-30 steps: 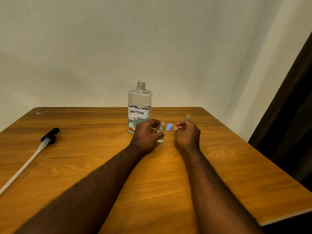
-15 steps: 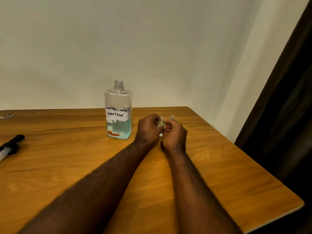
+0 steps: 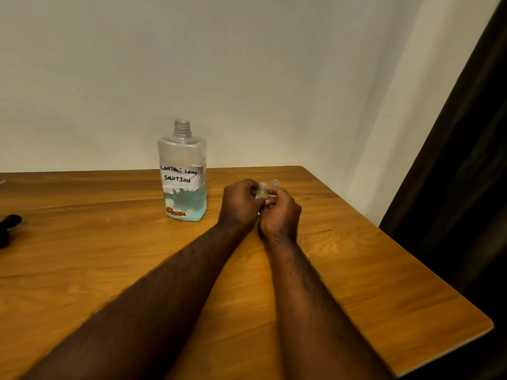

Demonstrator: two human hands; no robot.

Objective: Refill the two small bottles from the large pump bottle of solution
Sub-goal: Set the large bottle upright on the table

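Note:
The large clear bottle (image 3: 182, 171) stands uncapped on the wooden table, labelled "contact lens solution", with blue liquid in its lower third. To its right my left hand (image 3: 240, 205) grips a small clear bottle (image 3: 262, 191), whose neck sticks up between both hands. My right hand (image 3: 281, 215) is closed against the same small bottle from the right; what its fingers pinch is hidden. A second small clear bottle (image 3: 275, 184) stands just behind my right hand, only its neck visible. The blue cap is out of sight.
The black head of the removed pump (image 3: 9, 226) lies at the table's left edge of view. The table's right edge (image 3: 411, 259) runs diagonally close to my right arm, with a dark curtain (image 3: 466, 160) beyond it.
My right hand has closed in on the small bottle held by my left hand. The view has turned to the right, so the large bottle and pump sit further left; the blue cap is no longer visible.

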